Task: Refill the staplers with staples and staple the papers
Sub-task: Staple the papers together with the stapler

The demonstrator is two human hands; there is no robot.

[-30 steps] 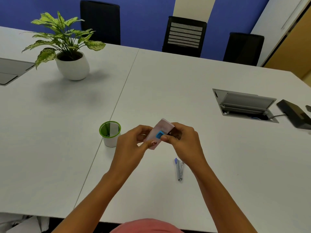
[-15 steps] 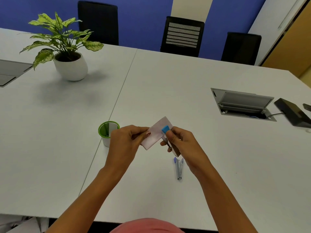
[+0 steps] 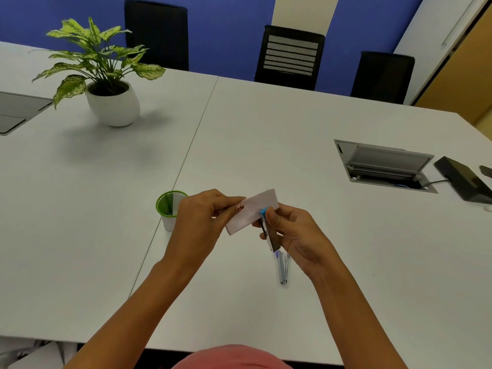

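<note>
A small folded white paper (image 3: 253,212) is held above the white table (image 3: 346,262). My left hand (image 3: 198,222) pinches the paper's left end. My right hand (image 3: 292,233) grips a small stapler with a blue tip (image 3: 267,227), whose mouth sits over the paper's right lower edge. A second stapler (image 3: 283,269), silver with a blue end, lies on the table just below my right hand, partly hidden by it.
A green-rimmed cup (image 3: 170,209) stands left of my left hand. A potted plant (image 3: 106,83) sits at the far left. An open cable hatch (image 3: 383,166) and a black device (image 3: 466,182) are at the right. Black chairs (image 3: 290,57) line the far side.
The paper has swung flatter and out to the right. My right hand has drawn back and turned, so the stapler now points up at the paper's edge.
</note>
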